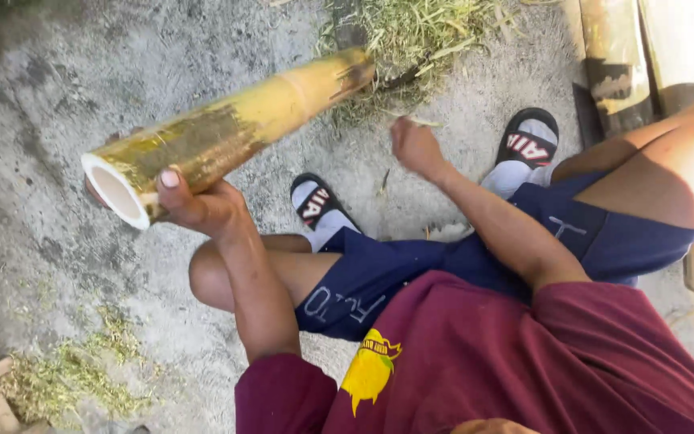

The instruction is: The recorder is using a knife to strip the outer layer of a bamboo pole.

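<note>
My left hand (194, 205) was closed around the open end of a hollow bamboo section (226, 133), lifted above the concrete floor (42, 88). My right hand (414, 145) hung loosely curled, holding nothing, beyond the bamboo's far end. Risk: with a one-handed grip at one end, the far end could tip and drop near my sandalled feet (315, 201).

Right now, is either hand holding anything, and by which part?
The left hand grips the bamboo pole from below, near its open cut end. The right hand appears empty.
</note>
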